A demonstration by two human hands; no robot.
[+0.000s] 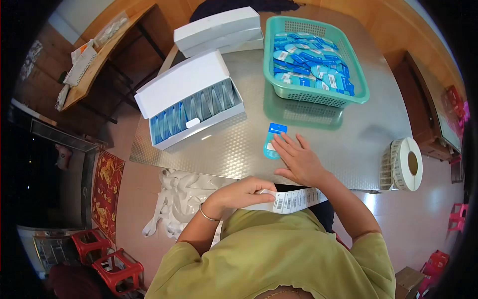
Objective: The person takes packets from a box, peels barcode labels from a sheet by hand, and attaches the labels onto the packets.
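My left hand [245,193] is closed on a strip of barcode labels [295,200], which runs across my lap at the table's front edge. Flat on the metal table, a blue and teal packaged card [275,141] lies under the fingers of my right hand [298,158]. Those fingers are spread, their tips touching a white label on the card's lower right part. To the right, a large roll of labels [407,164] stands on its edge near the table's rim.
A green plastic basket [315,94] heaped with similar blue cards stands at the back. An open white box [199,130] holds a row of cards, with closed white boxes [219,32] stacked behind. Crumpled white backing strip [181,199] lies on the floor, left of my body.
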